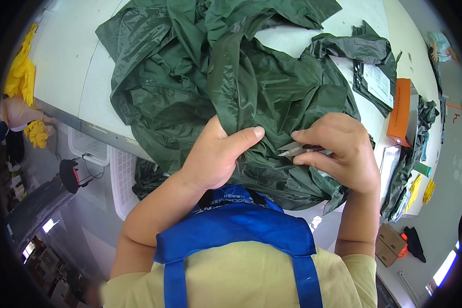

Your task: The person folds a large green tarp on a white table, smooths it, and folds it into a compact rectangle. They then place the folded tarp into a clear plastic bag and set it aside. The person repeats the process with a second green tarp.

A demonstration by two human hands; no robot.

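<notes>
A dark green shiny garment (169, 110), like rainwear, lies crumpled over the table in front of me. My left hand (216, 155) is closed on a fold of it, thumb on top and fingers hidden under the cloth. In my right hand (341, 149), between thumb and fingers, I hold small metal thread snips (291, 149). Their blades point left, just above the cloth and a short way from my left thumb. Whether the blades touch any thread cannot be seen.
The pale table (66, 66) bends round with its edge at left. An orange box (399, 110) and a clear-bagged package (377, 84) stand at right. White plastic crates (122, 177) sit below the left edge. Another person's arm (20, 110) is near yellow cloth (21, 69) at far left.
</notes>
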